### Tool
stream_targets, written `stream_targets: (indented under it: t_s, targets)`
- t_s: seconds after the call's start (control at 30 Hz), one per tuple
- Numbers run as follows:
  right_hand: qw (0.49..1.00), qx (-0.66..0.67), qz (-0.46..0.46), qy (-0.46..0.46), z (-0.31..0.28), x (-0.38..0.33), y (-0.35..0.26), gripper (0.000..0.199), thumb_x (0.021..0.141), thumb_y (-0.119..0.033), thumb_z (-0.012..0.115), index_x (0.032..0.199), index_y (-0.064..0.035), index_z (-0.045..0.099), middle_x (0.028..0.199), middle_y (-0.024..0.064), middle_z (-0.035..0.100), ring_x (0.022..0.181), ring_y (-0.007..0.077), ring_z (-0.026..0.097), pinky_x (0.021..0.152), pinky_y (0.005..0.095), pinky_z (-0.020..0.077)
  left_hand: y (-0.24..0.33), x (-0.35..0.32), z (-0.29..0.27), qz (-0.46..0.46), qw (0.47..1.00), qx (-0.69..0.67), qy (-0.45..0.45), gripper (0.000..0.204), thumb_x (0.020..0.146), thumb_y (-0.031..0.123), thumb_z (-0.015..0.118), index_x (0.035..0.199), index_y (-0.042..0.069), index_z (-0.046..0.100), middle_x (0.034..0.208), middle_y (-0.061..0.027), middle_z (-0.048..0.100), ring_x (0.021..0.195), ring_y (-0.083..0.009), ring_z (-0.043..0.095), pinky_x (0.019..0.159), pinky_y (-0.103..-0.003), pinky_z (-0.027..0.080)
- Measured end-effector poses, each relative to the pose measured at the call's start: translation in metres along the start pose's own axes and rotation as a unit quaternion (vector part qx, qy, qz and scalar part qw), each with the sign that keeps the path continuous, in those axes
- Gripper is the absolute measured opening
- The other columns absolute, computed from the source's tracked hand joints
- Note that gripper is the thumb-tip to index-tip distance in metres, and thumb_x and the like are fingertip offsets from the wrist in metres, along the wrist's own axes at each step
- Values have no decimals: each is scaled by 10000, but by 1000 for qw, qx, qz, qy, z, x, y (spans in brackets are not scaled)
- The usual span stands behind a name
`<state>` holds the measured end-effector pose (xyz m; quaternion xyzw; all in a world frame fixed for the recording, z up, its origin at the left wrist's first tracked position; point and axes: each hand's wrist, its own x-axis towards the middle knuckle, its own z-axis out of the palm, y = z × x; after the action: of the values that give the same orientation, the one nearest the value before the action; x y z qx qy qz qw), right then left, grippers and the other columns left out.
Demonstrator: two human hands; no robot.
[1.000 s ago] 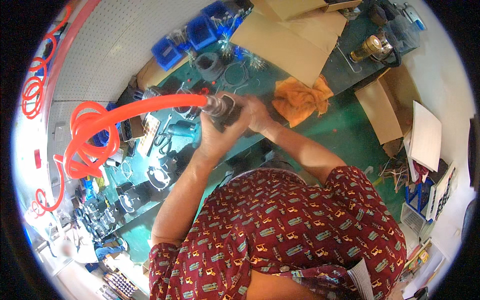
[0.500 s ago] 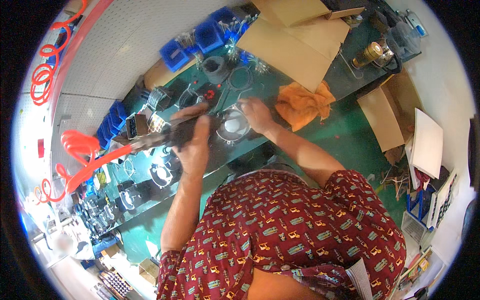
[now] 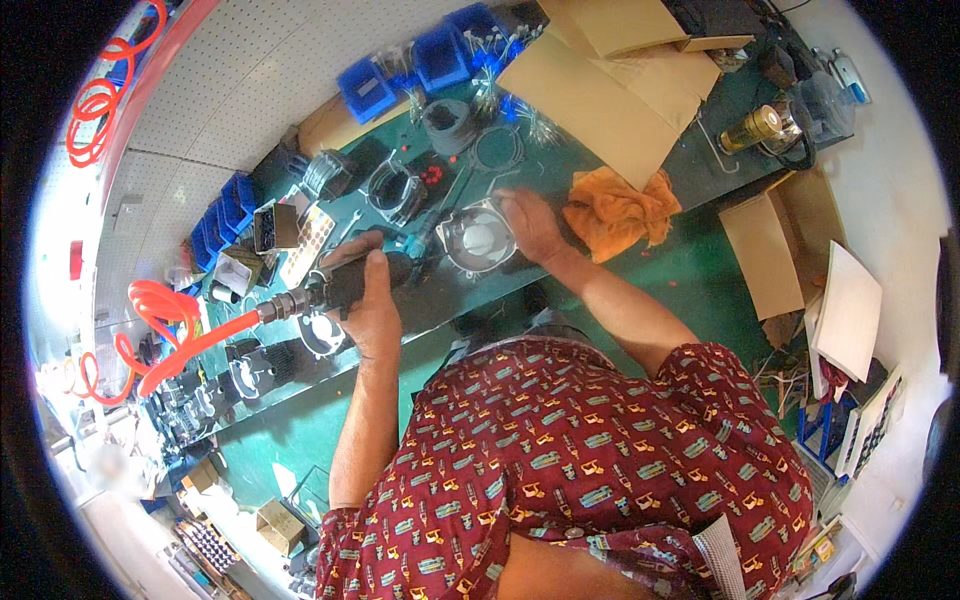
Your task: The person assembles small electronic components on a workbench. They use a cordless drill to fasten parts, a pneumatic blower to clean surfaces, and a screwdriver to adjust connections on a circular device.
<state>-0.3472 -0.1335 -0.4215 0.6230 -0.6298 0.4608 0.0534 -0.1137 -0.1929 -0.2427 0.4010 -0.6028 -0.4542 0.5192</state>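
Note:
My left hand [image 3: 372, 310] is closed around a black air screwdriver [image 3: 345, 284], whose metal hose fitting points left and whose nose points toward a round metal housing [image 3: 476, 240]. The housing lies on the bench with a white dome in its middle. A short gap separates it from the tool's nose. My right hand [image 3: 535, 226] rests at the housing's right side, with fingers bent over the rim. What those fingertips press on is partly hidden.
A red coiled air hose [image 3: 205, 338] runs left from the tool. Beyond the housing are black ring parts [image 3: 395, 190], small red pieces [image 3: 431, 175] and blue bins [image 3: 440, 58]. An orange cloth [image 3: 620, 212] and flattened cardboard [image 3: 610, 95] lie right. More housings [image 3: 255, 368] line the left bench.
My left hand has drawn the air screwdriver left, away from the housing. My right hand stays at the housing's rim. The whole view has shifted a little.

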Motion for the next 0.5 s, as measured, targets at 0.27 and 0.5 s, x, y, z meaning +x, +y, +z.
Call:
stream_targets:
  t_s: [0.27, 0.5]
  targets:
    - [1000, 15, -6, -5, -1, 1, 0, 203, 853, -66, 595, 1040, 12, 592, 1115, 183, 672, 1005, 382, 642, 890, 466, 520, 25, 10, 16, -12, 995, 38, -88, 202, 873, 16, 676, 1075, 21, 673, 1074, -110, 699, 965, -173, 646, 873, -330, 513]
    - [968, 136, 200, -60, -4, 6, -13, 275, 912, -161, 533, 1103, -5, 654, 1151, 191, 670, 1087, 372, 616, 965, 438, 484, 14, 12, 40, -8, 990, -6, -137, 161, 854, -18, 695, 989, 38, 627, 1002, -66, 681, 914, -129, 624, 841, -307, 516]
